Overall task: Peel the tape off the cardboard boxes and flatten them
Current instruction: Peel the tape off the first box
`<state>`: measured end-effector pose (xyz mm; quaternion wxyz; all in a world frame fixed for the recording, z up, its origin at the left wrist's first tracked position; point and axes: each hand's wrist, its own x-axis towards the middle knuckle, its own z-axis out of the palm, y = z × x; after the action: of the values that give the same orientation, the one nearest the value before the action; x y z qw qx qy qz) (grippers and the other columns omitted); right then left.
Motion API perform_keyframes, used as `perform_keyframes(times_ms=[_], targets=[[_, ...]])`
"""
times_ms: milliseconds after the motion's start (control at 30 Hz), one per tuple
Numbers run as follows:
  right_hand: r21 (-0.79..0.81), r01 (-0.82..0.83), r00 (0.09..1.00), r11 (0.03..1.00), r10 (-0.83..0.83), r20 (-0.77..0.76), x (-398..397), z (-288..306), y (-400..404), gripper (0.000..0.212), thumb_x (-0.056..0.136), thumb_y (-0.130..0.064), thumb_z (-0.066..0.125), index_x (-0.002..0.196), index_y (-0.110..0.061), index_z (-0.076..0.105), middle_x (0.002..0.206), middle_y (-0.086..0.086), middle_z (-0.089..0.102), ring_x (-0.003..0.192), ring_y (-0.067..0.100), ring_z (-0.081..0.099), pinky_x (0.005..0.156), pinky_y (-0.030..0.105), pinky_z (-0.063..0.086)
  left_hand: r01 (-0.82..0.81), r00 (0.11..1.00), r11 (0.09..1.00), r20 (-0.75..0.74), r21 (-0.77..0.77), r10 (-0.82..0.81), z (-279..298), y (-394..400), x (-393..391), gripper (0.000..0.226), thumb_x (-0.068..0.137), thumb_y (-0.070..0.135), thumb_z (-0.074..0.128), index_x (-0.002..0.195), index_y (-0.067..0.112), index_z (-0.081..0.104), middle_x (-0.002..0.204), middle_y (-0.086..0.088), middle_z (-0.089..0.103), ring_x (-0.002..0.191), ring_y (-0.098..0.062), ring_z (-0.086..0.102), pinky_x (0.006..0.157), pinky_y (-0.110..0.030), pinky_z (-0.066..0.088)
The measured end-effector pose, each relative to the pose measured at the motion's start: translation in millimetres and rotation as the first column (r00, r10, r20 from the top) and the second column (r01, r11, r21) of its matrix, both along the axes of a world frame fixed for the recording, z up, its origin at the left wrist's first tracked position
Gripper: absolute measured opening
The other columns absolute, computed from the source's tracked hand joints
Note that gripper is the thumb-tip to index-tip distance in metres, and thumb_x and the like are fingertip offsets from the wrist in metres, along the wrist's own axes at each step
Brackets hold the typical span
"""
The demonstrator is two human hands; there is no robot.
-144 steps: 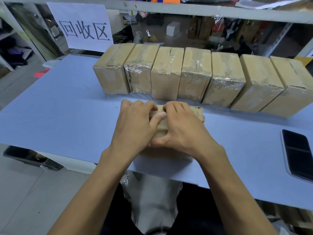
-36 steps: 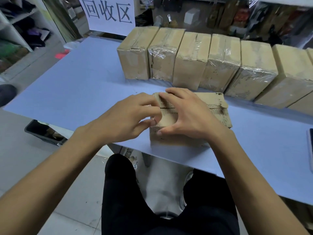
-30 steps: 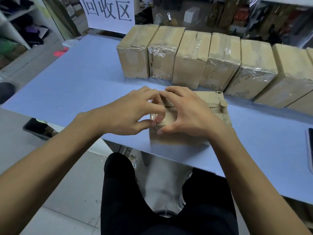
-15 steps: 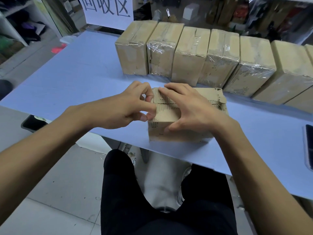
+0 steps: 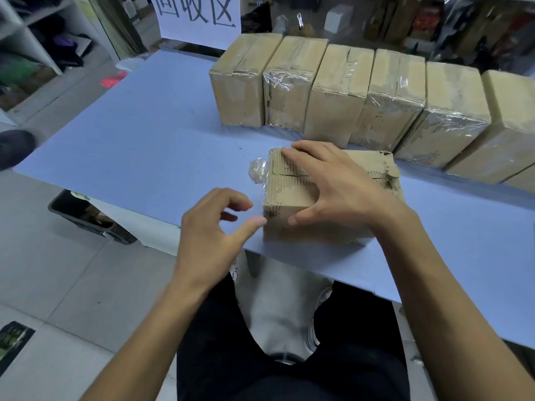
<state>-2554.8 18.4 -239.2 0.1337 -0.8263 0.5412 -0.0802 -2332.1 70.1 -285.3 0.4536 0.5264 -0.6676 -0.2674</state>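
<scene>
A worn cardboard box (image 5: 285,198) lies near the front edge of the blue table (image 5: 144,140). My right hand (image 5: 333,186) holds it, fingers laid over the top and thumb down on the near face. A crumpled piece of clear tape (image 5: 257,170) sticks out from the box's left end, still attached there. My left hand (image 5: 214,227) hovers just left of the box with loosely curled fingers. It holds nothing, and its thumb tip is close to the box's lower corner.
Several taped cardboard boxes (image 5: 333,91) stand side by side in a row along the back of the table. A white sign (image 5: 199,15) hangs behind them. A black bin (image 5: 84,215) sits on the floor under the table's left end. Shelves (image 5: 29,39) stand at far left.
My left hand was picking at the box's left end beside the right hand. It has come away toward me, and a wad of loosened tape now shows at that end.
</scene>
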Motion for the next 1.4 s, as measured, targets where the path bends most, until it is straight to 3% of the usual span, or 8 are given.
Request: perform_keyframes(times_ms=[133, 400, 600, 767, 900, 1100, 1267, 1400], targets=[[-0.009, 0.0, 1.0, 1.0, 0.0, 0.001, 0, 1, 1, 0.115, 0.063, -0.061, 0.083, 0.157, -0.025, 0.029, 0.162, -0.003, 0.025, 0.148, 0.016, 0.019, 0.12, 0.031, 0.018, -0.03, 0.999, 0.998, 0.041, 0.05, 0.028, -6, 6, -10, 0.024, 0.076, 0.029, 0.087, 0.085, 0.021, 0.066, 0.086, 0.013, 0.066, 0.087, -0.012, 0.064, 0.077, -0.028, 0.055], [-0.008, -0.003, 1.0, 1.0, 0.003, 0.005, -1, 2, 2, 0.114, 0.063, -0.059, 0.084, 0.157, -0.024, 0.029, 0.162, -0.002, 0.025, 0.148, 0.017, 0.019, 0.12, 0.03, 0.016, 0.026, 0.983, 0.999, 0.183, -0.048, -0.016, -3, -4, -12, 0.004, 0.084, 0.018, 0.067, 0.083, 0.019, 0.063, 0.084, 0.015, 0.062, 0.087, -0.015, 0.058, 0.079, -0.043, 0.052], [-0.005, -0.004, 1.0, 1.0, 0.004, 0.0, -2, 1, -1, 0.115, 0.063, -0.06, 0.084, 0.158, -0.025, 0.028, 0.162, -0.004, 0.025, 0.148, 0.016, 0.019, 0.121, 0.032, 0.017, 0.054, 0.979, 0.998, 0.196, 0.012, -0.055, 11, -19, 1, 0.011, 0.083, 0.018, 0.067, 0.077, 0.025, 0.061, 0.081, 0.014, 0.063, 0.082, -0.008, 0.055, 0.07, -0.011, 0.039], [0.008, -0.007, 1.0, 1.0, 0.007, 0.013, -2, 2, 0, 0.116, 0.06, -0.067, 0.074, 0.158, -0.025, 0.028, 0.162, -0.004, 0.025, 0.148, 0.016, 0.018, 0.122, 0.033, 0.017, -0.113, 0.985, 0.992, 0.139, 0.06, 0.104, 27, -39, 11, 0.016, 0.087, 0.013, 0.072, 0.078, 0.021, 0.062, 0.077, 0.013, 0.064, 0.07, -0.011, 0.055, 0.064, -0.019, 0.041], [0.002, -0.004, 1.0, 1.0, 0.004, 0.008, -1, 1, 0, 0.115, 0.063, -0.061, 0.083, 0.158, -0.025, 0.028, 0.162, -0.005, 0.024, 0.149, 0.015, 0.017, 0.122, 0.032, 0.016, -0.121, 0.972, 0.989, 0.213, 0.081, 0.101, 37, -46, 6, 0.016, 0.09, 0.02, 0.071, 0.084, 0.019, 0.056, 0.076, 0.013, 0.061, 0.072, -0.01, 0.055, 0.066, -0.025, 0.042], [0.0, 0.001, 1.0, 1.0, -0.001, 0.0, 1, 3, 1, 0.114, 0.064, -0.06, 0.083, 0.158, -0.026, 0.028, 0.162, -0.005, 0.024, 0.149, 0.016, 0.018, 0.121, 0.033, 0.016, -0.12, 0.984, 0.988, 0.147, 0.093, 0.105, 43, -38, -10, 0.014, 0.087, 0.01, 0.071, 0.079, 0.015, 0.061, 0.075, 0.009, 0.068, 0.073, -0.008, 0.067, 0.075, -0.031, 0.054], [-0.002, 0.002, 1.0, 1.0, -0.002, -0.004, 1, 3, 2, 0.114, 0.064, -0.06, 0.083, 0.158, -0.026, 0.027, 0.162, -0.004, 0.024, 0.148, 0.016, 0.018, 0.121, 0.032, 0.015, -0.065, 0.996, 0.986, 0.077, 0.155, 0.054, 41, -26, -21, 0.02, 0.085, 0.0, 0.069, 0.08, 0.019, 0.07, 0.08, 0.015, 0.072, 0.081, 0.001, 0.067, 0.08, -0.021, 0.054], [-0.008, -0.001, 1.0, 1.0, 0.001, -0.005, 2, 4, 2, 0.114, 0.065, -0.059, 0.084, 0.158, -0.025, 0.028, 0.162, -0.003, 0.025, 0.148, 0.017, 0.019, 0.12, 0.031, 0.015, -0.11, 0.994, 0.98, -0.002, 0.163, 0.112, 40, -25, -24, 0.02, 0.085, 0.002, 0.071, 0.081, 0.019, 0.062, 0.086, 0.011, 0.07, 0.081, 0.002, 0.066, 0.068, -0.008, 0.048]])
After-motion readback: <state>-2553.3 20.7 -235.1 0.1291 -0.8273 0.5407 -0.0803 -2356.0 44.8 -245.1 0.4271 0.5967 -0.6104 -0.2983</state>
